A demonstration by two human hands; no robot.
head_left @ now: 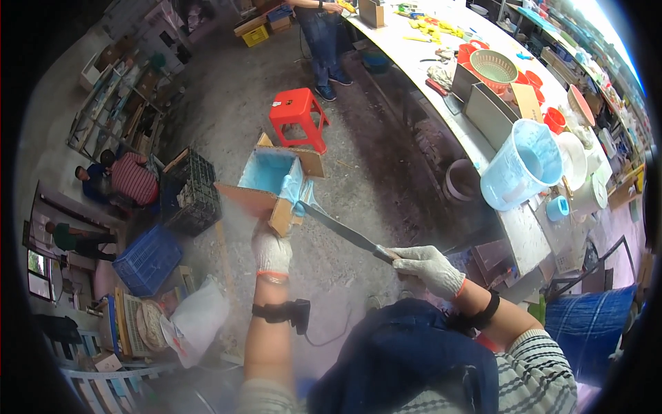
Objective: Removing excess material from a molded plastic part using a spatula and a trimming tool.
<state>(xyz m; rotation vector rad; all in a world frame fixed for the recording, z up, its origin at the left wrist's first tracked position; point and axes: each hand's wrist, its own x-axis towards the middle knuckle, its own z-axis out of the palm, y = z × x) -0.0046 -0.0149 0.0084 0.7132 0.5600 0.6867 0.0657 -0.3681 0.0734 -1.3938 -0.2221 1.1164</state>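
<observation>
The left hand (pixel 271 252), in a white work glove, is gripping the lower corner of a wooden box mould (pixel 272 183) with its fingers closed around the edge. It is holding the mould up in the air over the concrete floor (pixel 345 207) and tilting it, so the open side with the pale blue lining (pixel 267 172) is facing toward the person; this tilt is probably giving the blade an easy way to the rim. The right hand (pixel 429 268), also gloved, is closed tightly around the handle of a long knife (pixel 341 231). The blade is running up and to the left, and its tip is touching the blue material at the right edge of the mould, as if it is cutting or scraping there. A thin blue skin is hanging loose at that edge.

Behind the mould, a red plastic stool (pixel 298 114) is standing on the floor, well apart from it. To the right, the long tabletop (pixel 524 228) is carrying a light blue bucket (pixel 520 165) lying on its side near the edge, perhaps to drain or dry, and further back a red basket (pixel 493 69). Another person in jeans (pixel 321 34) is standing at the far end of the tabletop.
</observation>
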